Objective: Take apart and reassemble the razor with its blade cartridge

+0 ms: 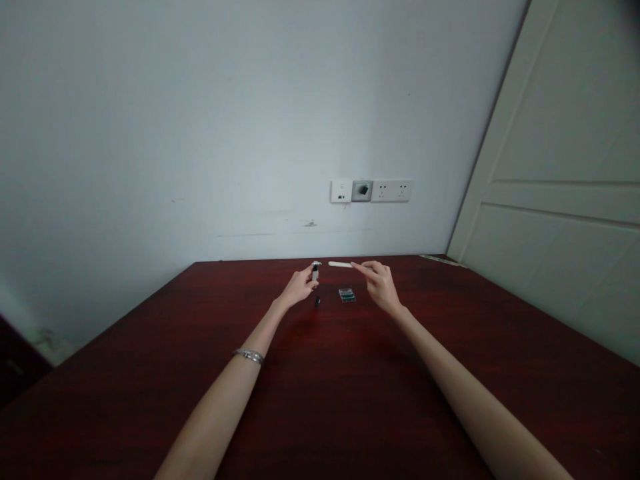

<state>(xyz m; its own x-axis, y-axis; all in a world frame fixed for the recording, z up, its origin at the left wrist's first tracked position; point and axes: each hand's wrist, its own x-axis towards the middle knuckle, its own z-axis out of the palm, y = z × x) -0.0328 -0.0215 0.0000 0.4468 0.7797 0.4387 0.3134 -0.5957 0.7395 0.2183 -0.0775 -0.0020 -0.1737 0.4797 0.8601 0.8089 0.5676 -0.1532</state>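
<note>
White stick jutting leftward from pinching right hand, small upright object gripped by left hand

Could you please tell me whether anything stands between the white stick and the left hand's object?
Nothing visible does: a gap separates the white stick in the right hand from the small object in the left hand. The case and black piece lie outside it.

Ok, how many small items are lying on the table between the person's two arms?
2, not counting what the hands hold: a clear flat case, and a small dark piece left of it, near the left hand. Others may be hidden.
</note>
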